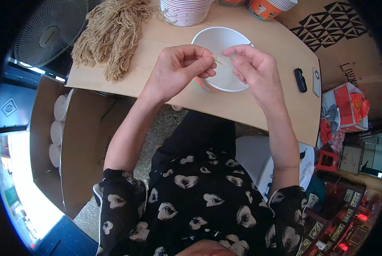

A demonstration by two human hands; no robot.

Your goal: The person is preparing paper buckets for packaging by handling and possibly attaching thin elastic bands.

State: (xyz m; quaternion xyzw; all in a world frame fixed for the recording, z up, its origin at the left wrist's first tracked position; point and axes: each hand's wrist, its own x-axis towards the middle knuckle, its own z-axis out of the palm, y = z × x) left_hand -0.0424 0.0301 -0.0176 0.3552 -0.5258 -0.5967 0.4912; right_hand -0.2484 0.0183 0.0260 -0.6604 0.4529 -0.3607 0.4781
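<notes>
My left hand (184, 68) is closed, thumb against the curled fingers, with one end of a thin beige string (219, 65) in its pinch. The string runs across a short gap to my right hand (259, 70), whose thumb and fingers are also closed at it. Both hands hover over a white-lined paper bucket (218, 37) at the near edge of the table, its opening facing me. A patch of orange shows on the bucket's outside. My fingers hide part of its inside and of the string's ends.
On the table (165, 49) lies a thick bundle of beige yarn (109, 36) at left. Behind are a stack of paper buckets (184, 12) and orange buckets (265, 8). A black handheld item (300, 80) lies right. A fan (50, 37) and cardboard box (82, 141) stand left.
</notes>
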